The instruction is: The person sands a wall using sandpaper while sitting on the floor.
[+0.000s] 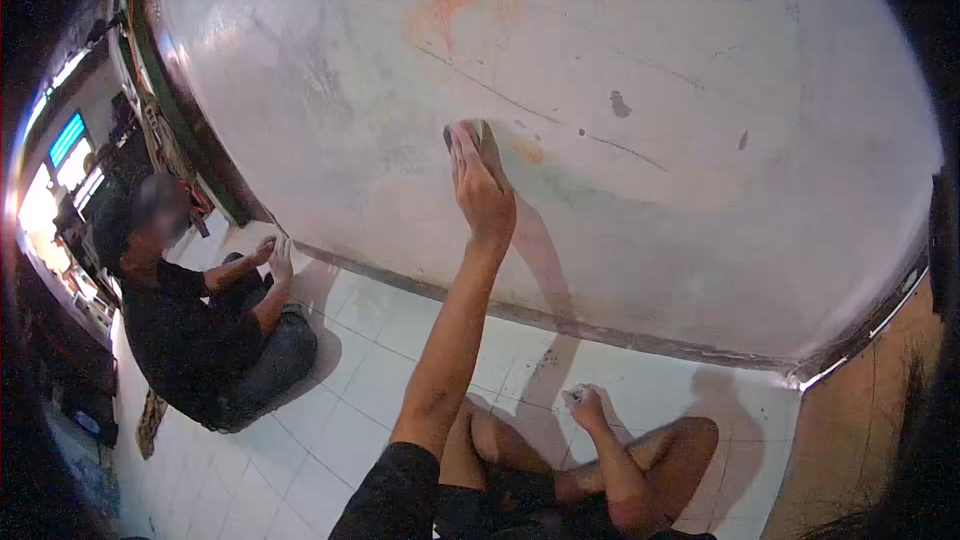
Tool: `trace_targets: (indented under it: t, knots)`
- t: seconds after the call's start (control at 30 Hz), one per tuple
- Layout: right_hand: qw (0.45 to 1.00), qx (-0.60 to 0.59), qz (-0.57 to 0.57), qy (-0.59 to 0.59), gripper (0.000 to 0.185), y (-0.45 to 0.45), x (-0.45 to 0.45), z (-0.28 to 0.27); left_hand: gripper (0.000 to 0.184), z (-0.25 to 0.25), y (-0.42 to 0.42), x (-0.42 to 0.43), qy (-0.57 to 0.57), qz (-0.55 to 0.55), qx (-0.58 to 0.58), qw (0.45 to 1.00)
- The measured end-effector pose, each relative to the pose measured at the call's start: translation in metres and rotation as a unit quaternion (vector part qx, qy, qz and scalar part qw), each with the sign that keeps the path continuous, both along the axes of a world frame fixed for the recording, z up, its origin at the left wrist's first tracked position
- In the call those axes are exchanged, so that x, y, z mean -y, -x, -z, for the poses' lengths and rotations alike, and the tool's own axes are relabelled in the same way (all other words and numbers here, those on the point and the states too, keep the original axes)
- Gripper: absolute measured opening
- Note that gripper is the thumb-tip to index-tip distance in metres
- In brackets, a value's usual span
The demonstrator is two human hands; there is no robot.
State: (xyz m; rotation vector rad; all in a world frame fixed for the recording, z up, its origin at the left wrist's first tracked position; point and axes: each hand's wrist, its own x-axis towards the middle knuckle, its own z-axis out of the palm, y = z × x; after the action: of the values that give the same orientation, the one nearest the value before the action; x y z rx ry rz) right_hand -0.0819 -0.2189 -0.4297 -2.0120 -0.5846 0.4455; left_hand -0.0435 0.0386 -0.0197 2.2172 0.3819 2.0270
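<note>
My left hand (480,185) is raised against the pale wall (400,70), fingers pointing up and pressed together. Dark edges of a flat piece that looks like sandpaper (448,140) show beside the fingers; the hand covers most of it. Orange and green smudges, dark scribbled lines and a few grey spots mark the wall around it. Low over the tiled floor, by my bent leg, my right hand (584,404) is closed. Its fingertips look whitish, and what they hold, if anything, I cannot make out.
A person in dark clothes (200,330) sits on the floor at the left, both hands raised near the wall. White tiles (360,380) meet the wall along a dark bottom edge. A brown surface (850,430) stands at the right. Bright windows (70,155) are at far left.
</note>
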Motion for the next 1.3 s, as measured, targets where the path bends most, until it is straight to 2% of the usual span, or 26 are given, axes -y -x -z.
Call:
trace_targets:
  t: [0.07,0.17,0.27,0.3,0.33,0.37,0.43,0.5,0.57,0.63,0.67,0.77,0.8,0.9,0.93,1.03,1.07,1.13,1.2,1.27,1.3]
  knots:
    - [1.000,0.026,0.010,0.009,0.034,-0.001,0.003,0.016,0.048,-0.030,-0.005,-0.007,-0.024,-0.012,0.038,0.999]
    - [0.998,-0.060,-0.008,0.030,0.034,0.005,0.010,-0.055,0.046,-0.090,-0.005,-0.026,-0.025,-0.025,0.060,0.998]
    - [1.000,-0.019,-0.021,-0.004,0.033,-0.001,0.007,-0.031,0.045,-0.100,0.002,-0.029,0.002,0.014,0.049,0.999]
    - [0.999,-0.033,-0.022,-0.015,0.032,0.000,0.004,-0.036,0.045,-0.098,0.004,-0.028,0.011,0.036,0.041,0.998]
    - [0.998,-0.047,-0.023,-0.025,0.032,0.002,0.005,-0.047,0.044,-0.078,-0.001,-0.026,-0.059,-0.024,0.070,0.995]
    - [0.997,-0.061,-0.022,-0.035,0.031,0.006,0.005,-0.053,0.046,-0.049,-0.003,-0.022,-0.077,-0.003,0.069,0.995]
    - [0.999,0.000,-0.036,-0.006,0.029,0.001,0.007,-0.039,0.049,-0.002,-0.005,-0.009,-0.061,-0.023,0.021,0.998]
    - [0.996,0.084,-0.025,-0.008,0.028,-0.002,0.011,-0.001,0.050,0.015,0.002,-0.002,-0.034,-0.001,-0.014,0.999]
    - [0.981,0.189,0.015,-0.047,0.027,-0.008,0.018,0.046,0.050,-0.004,-0.005,-0.002,-0.067,-0.015,0.024,0.997]
    - [0.994,0.069,0.067,-0.046,0.026,-0.010,0.020,0.032,0.049,-0.028,-0.009,-0.017,-0.109,-0.013,0.053,0.993]
    - [0.995,0.006,0.090,-0.045,0.025,-0.009,0.018,0.025,0.050,-0.049,-0.006,-0.022,-0.084,0.007,0.060,0.995]
    - [0.988,0.124,0.054,-0.079,0.023,-0.010,0.014,0.013,0.052,-0.104,-0.003,-0.027,-0.027,0.008,0.055,0.998]
    - [0.992,0.092,0.040,-0.072,0.023,-0.008,0.015,0.008,0.052,-0.105,0.001,-0.029,-0.009,-0.003,0.047,0.999]
    - [0.998,-0.001,0.012,-0.063,0.022,-0.005,0.007,-0.014,0.053,-0.081,0.000,-0.031,-0.050,0.006,0.057,0.997]
    - [0.998,-0.005,0.019,-0.061,0.023,-0.006,0.003,-0.004,0.052,-0.066,-0.002,-0.029,-0.074,-0.002,0.065,0.995]
    - [0.965,0.257,-0.041,-0.043,0.022,-0.007,0.007,0.012,0.054,0.003,0.007,-0.004,-0.045,0.017,-0.003,0.999]
    - [0.996,0.052,0.002,-0.067,0.022,-0.007,0.004,0.016,0.056,0.030,0.016,0.007,-0.038,0.037,-0.035,0.998]
    - [0.998,0.034,0.001,-0.059,0.021,-0.003,0.010,-0.005,0.051,0.095,0.040,0.026,-0.011,0.048,-0.179,0.983]
    - [0.998,0.029,0.018,-0.055,0.021,-0.002,0.017,-0.011,0.051,0.169,0.061,0.029,0.084,0.162,-0.251,0.951]
    - [0.998,0.038,0.023,-0.044,0.022,-0.002,0.023,-0.015,0.048,0.206,0.090,0.042,0.096,0.158,-0.304,0.935]
    - [0.998,0.040,0.026,-0.038,0.023,-0.001,0.024,-0.017,0.048,0.215,0.095,0.045,0.215,0.210,-0.293,0.908]
